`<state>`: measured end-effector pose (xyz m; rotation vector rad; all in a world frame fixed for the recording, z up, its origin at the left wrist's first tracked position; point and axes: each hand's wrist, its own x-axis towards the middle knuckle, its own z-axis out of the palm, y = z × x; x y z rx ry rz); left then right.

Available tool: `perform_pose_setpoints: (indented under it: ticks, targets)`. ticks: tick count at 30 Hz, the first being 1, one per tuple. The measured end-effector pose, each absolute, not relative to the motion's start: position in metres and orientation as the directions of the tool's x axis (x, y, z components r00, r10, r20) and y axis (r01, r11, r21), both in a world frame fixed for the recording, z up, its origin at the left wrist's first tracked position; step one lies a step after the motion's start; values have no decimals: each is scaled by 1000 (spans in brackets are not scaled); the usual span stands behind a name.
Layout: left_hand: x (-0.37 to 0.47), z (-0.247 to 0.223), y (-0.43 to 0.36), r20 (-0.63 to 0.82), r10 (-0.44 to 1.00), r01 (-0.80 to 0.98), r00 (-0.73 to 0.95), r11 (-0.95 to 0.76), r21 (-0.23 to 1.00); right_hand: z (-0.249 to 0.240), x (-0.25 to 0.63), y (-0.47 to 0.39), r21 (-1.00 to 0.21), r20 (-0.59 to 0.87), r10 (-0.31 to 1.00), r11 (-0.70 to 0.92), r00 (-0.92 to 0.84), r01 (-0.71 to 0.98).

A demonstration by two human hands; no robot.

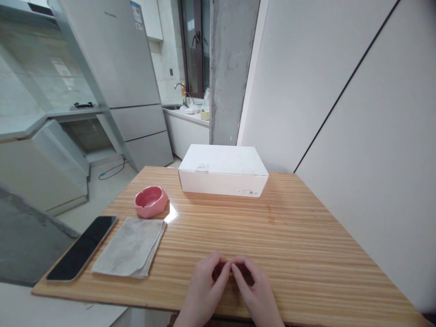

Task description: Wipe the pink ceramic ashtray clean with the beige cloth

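Note:
Near the front edge of the wooden table (299,263), my left hand (206,284) and my right hand (254,286) meet at the fingertips. Each hand has its thumb and fingers pressed together in a pinch. Whether anything small sits between the fingertips is too hidden to tell. To the left of my hands lies a folded grey cloth (129,247). Beyond it stands a pink, open-topped ashtray (151,202). A closed white box (223,170) rests at the table's far side, ahead of my hands.
A black phone (81,249) lies flat along the table's left edge, beside the cloth. A white wall (340,136) borders the table's right side. Behind the table are a fridge (116,59), a grey pillar (231,72) and a sink counter (189,129).

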<state>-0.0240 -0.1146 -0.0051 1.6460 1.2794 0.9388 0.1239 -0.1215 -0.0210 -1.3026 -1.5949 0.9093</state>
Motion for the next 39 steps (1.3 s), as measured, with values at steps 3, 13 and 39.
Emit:
perform_pose_setpoints:
  ticks: [3,13,39]
  targets:
    - [-24,-5,-114,65,976,356,208,-137,925,-19,124,-122,-917,174,981,192,-83,350]
    - [-24,-2,-116,63,977,359,205,-135,923,-18,123,-123,-919,171,982,190,-83,345]
    - [-23,-2,-114,61,976,353,209,-134,926,-14,122,-123,-915,178,981,193,-74,354]
